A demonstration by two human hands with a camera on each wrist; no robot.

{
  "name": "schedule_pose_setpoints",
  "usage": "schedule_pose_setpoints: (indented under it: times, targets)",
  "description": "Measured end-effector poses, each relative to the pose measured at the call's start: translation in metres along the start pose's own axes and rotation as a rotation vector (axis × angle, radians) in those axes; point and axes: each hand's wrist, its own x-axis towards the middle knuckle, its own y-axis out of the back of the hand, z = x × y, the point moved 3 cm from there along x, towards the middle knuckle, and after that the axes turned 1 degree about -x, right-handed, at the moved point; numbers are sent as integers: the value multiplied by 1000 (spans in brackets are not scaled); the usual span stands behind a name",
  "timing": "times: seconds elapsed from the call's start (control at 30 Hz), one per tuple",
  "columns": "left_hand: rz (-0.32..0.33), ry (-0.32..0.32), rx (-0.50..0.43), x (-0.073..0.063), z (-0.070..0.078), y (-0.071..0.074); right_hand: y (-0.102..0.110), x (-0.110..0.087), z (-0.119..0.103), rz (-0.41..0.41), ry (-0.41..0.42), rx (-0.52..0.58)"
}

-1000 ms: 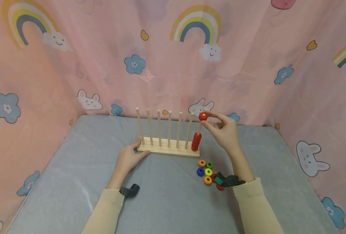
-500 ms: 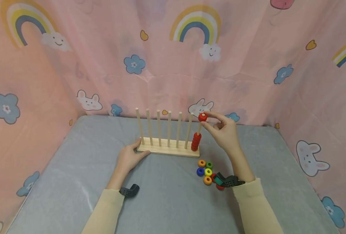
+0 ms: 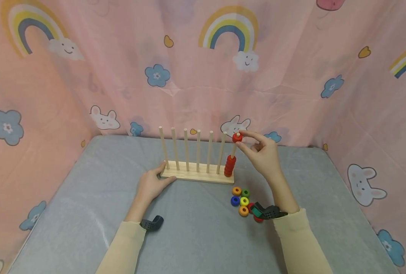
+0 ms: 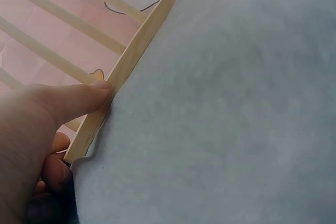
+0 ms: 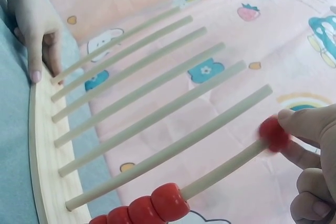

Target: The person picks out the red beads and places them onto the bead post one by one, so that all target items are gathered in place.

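A wooden peg rack [image 3: 197, 176] with a row of upright pegs stands on the grey cloth. My left hand [image 3: 151, 184] grips the left end of its base, thumb on the front edge and fingers round the end, as the left wrist view shows. My right hand [image 3: 262, 154] pinches a red bead [image 3: 237, 137] between thumb and forefinger. The bead is around the top of the rightmost peg, whose tip shows through its hole. Lower on that peg sits a stack of several red beads [image 3: 230, 166], with bare peg between. The other pegs hold no beads.
Loose beads lie in front of the rack's right end: an orange bead [image 3: 236, 191], a green bead [image 3: 245, 193], a blue bead [image 3: 235, 201], a yellow bead [image 3: 244, 201] and others. The right wrist strap [image 3: 269, 211] partly hides red ones. A pink curtain [image 3: 189, 102] hangs behind.
The pinched red bead has come slightly down onto the rightmost peg, so its tip now stands out through the hole. The left hand and the rack have stayed put.
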Motion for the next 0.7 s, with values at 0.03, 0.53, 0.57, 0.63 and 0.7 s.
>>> schedule_pose_setpoints:
  times: [0.03, 0.53, 0.57, 0.63, 0.7]
  targets:
    - [0, -1, -1, 0, 0, 0, 0, 0, 0, 0, 3, 3]
    - [1, 14, -4, 0, 0, 0, 2, -5, 2, -51, -19, 24]
    - [0, 14, -4, 0, 0, -1, 3, -6, 2, -54, -19, 23]
    - [0, 12, -5, 0, -1, -1, 4, -7, 3, -55, -20, 10]
    - [1, 14, -8, 0, -1, 0, 6, -10, 3, -57, -20, -5]
